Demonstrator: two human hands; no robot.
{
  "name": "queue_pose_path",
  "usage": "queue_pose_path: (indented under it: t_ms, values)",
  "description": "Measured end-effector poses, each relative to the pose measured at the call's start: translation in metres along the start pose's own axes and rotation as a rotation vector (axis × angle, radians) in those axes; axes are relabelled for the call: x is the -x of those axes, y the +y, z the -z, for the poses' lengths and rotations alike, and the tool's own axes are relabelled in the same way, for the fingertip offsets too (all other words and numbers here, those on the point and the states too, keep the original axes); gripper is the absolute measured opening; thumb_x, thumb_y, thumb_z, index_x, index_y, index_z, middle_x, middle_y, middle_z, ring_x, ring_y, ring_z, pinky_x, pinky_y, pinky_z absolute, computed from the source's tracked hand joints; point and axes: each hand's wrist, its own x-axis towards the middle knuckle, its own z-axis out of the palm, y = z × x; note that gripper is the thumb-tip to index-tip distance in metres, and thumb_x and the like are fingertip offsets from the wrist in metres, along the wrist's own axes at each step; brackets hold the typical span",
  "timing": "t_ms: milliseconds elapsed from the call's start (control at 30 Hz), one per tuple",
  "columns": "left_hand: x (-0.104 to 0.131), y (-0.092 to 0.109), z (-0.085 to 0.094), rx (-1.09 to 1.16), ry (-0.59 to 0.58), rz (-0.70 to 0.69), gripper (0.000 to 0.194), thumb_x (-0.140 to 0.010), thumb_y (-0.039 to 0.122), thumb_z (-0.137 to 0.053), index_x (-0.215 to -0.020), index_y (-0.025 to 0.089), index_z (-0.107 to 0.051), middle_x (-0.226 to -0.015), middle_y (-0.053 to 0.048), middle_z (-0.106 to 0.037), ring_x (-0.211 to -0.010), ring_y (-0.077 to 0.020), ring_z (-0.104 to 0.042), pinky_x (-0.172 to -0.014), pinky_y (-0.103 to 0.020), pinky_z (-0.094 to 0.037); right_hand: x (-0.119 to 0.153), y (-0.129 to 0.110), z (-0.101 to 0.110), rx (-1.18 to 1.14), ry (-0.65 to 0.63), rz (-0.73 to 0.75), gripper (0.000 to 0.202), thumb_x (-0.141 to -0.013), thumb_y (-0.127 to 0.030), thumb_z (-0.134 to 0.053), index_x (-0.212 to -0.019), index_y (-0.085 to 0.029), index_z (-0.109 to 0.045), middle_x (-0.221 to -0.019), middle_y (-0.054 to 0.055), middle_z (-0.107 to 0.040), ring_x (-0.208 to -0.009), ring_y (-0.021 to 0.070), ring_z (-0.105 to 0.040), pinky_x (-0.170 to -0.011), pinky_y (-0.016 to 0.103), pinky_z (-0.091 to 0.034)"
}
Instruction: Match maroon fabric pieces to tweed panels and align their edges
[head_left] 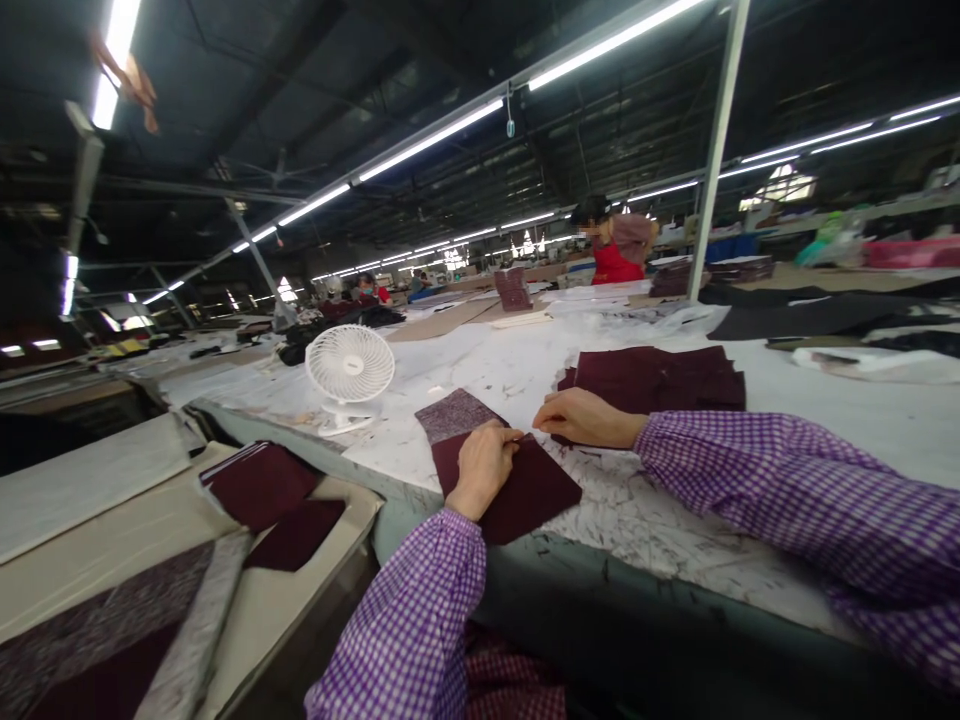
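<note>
Well to the left of your left hand (pixel 484 462), on a lower beige surface (pixel 255 620), lie a speckled grey cloth (pixel 112 605), a stack of maroon pieces (pixel 262 487) showing pale layers along its left edge, and a single maroon offcut (pixel 300 535). Nearer that hand, to its upper left, a white fan (pixel 349 363) stands on the paper-covered bench (pixel 465 360).

Your left hand rests on the maroon cloth piece (pixel 536 490), its fingers curled and thumb and forefinger close together near the upper edge; you can't tell from here whether they pinch the cloth. The piece is dark, matte and angular. Beyond your left hand, at the upper left, it shows a speckled grey-purple part with a straight border against the maroon; to the right of that hand the plain part runs out to a blunt corner, and below it the piece reaches the bench's near edge.

Just right of it, your right hand (pixel 585 415) is held with fingertips drawn together; whether anything thin sits between them can't be made out. Right behind that hand lies a loose maroon pile (pixel 649 375), its edges uneven. Well beyond your right hand, a co-worker (pixel 619 262) wears a red apron.
</note>
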Motion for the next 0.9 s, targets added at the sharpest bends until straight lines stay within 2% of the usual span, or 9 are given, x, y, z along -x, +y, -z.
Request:
queue_pose_path:
  t_ms: [233,500,633,767,900]
  values:
    - [0.003,0.004,0.002,-0.111,-0.007,-0.046,0.028,-0.088,0.018,-0.049,-0.103,0.028,-0.071,-0.093,-0.002,-0.063,-0.089,-0.0167,-0.057,-0.077,-0.025,-0.042,0.003,-0.001,-0.002,0.0,-0.074,0.091,0.02,-0.081,-0.019,-0.056,-0.09,-0.022,-0.075,-0.087,0.005,-0.069,-0.078,0.0152,-0.062,-0.071,0.021,-0.041]
    - [0.01,0.011,0.003,-0.31,-0.005,-0.143,0.031,-0.092,0.021,-0.04,-0.099,0.027,-0.07,-0.094,-0.004,-0.059,-0.089,-0.0178,-0.052,-0.074,-0.027,-0.041,0.0,0.005,-0.005,-0.096,-0.004,-0.028,0.023,-0.082,-0.018,-0.053,-0.094,-0.015,-0.072,-0.085,0.006,-0.072,-0.075,0.0158,-0.064,-0.067,0.021,-0.043]
    - [0.012,0.014,0.004,-0.341,-0.015,-0.163,0.032,-0.092,0.019,-0.04,-0.103,0.027,-0.069,-0.096,-0.005,-0.058,-0.09,-0.0183,-0.051,-0.077,-0.028,-0.041,-0.001,0.0,-0.006,-0.123,0.025,0.03,0.027,-0.084,-0.017,-0.05,-0.102,-0.016,-0.071,-0.095,0.006,-0.072,-0.085,0.0169,-0.066,-0.074,0.021,-0.045]
    - [0.012,0.013,0.004,-0.327,-0.002,-0.176,0.034,-0.092,0.019,-0.038,-0.105,0.027,-0.068,-0.096,-0.006,-0.058,-0.089,-0.0197,-0.051,-0.076,-0.03,-0.042,0.002,-0.008,-0.006,-0.023,0.004,0.093,0.03,-0.088,-0.02,-0.046,-0.105,-0.02,-0.07,-0.097,0.006,-0.071,-0.089,0.0186,-0.064,-0.077,0.025,-0.043]
    - [0.012,0.011,0.002,-0.303,0.014,-0.18,0.034,-0.091,0.018,-0.039,-0.104,0.026,-0.069,-0.095,-0.007,-0.058,-0.088,-0.0207,-0.051,-0.075,-0.031,-0.042,0.005,-0.011,-0.004,0.118,-0.053,0.044,0.028,-0.089,-0.023,-0.046,-0.105,-0.024,-0.069,-0.091,0.008,-0.069,-0.085,0.0192,-0.063,-0.071,0.025,-0.041]
